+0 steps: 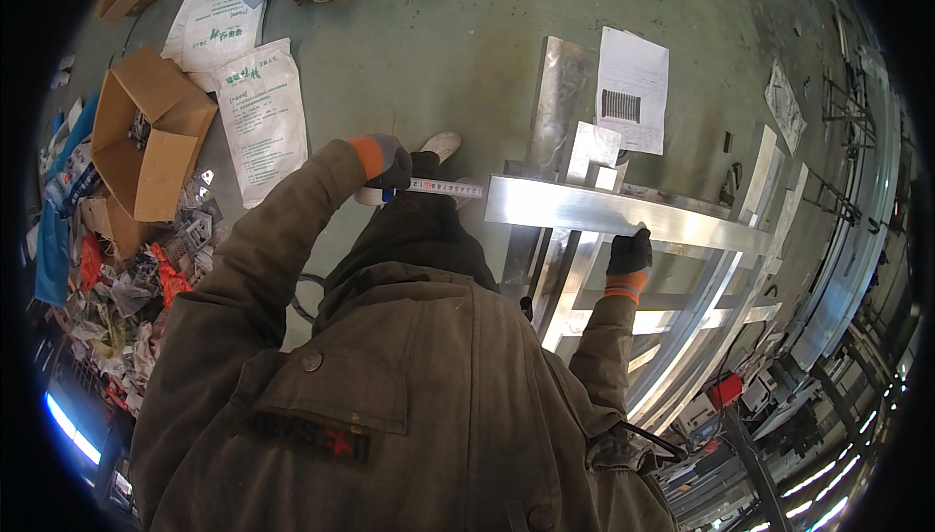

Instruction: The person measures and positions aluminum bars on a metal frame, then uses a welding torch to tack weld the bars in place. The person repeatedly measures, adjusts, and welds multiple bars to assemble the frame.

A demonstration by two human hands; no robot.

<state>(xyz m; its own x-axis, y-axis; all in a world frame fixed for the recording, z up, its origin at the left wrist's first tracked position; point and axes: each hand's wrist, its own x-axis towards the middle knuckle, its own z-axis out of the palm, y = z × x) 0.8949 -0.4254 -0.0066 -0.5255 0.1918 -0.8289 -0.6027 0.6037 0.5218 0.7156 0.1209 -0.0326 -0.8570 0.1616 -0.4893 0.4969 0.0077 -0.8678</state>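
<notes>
My left hand (388,162), in a grey glove with an orange cuff, is closed around a tape measure (390,194), blue where it shows below the fingers. Its pale blade (443,187) is drawn out to the right and reaches close to the left end of a long, shiny metal bar (584,206). Whether the blade touches the bar I cannot tell. On the bar's near edge my right hand (628,256), in a dark glove with an orange cuff, grips it; some fingers are hidden.
Several metal profiles (696,313) lie crosswise beneath and right of the bar. A printed sheet (633,89) rests beyond it on a wide metal piece (560,108). To the left are an open cardboard box (161,157), white sacks (258,113) and a scrap heap (136,308).
</notes>
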